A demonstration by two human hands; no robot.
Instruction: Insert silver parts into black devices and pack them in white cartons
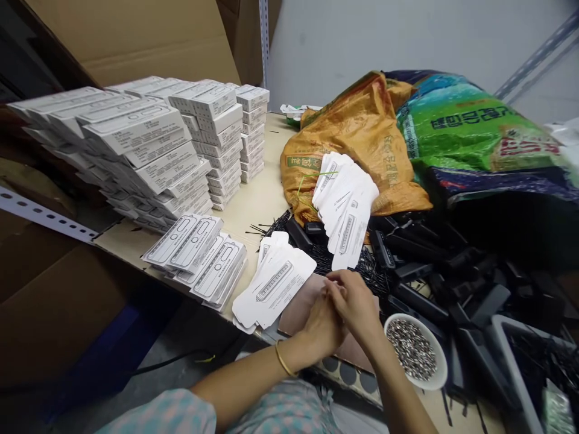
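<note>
My left hand (324, 325) and my right hand (355, 300) meet over a brownish flat board (304, 301) at the table's front edge. The fingers of both are closed and pressed together; whatever is between them is hidden. Just left of my hands lies a fanned stack of flat white printed box blanks (275, 289). Beyond them, a second fan of blanks (346, 211) leans against an orange sack. A white bowl (442, 367) full of small shiny metal pieces (411, 349) stands to the right of my right wrist.
Folded white boxes (149, 138) are piled high at the left, with a smaller group of boxes (199, 253) nearer. An orange sack (353, 138) and a green sack (470, 132) sit behind. Black plastic cases (420, 301), thin black pieces (371, 268) and a grey bin (511, 349) crowd the right.
</note>
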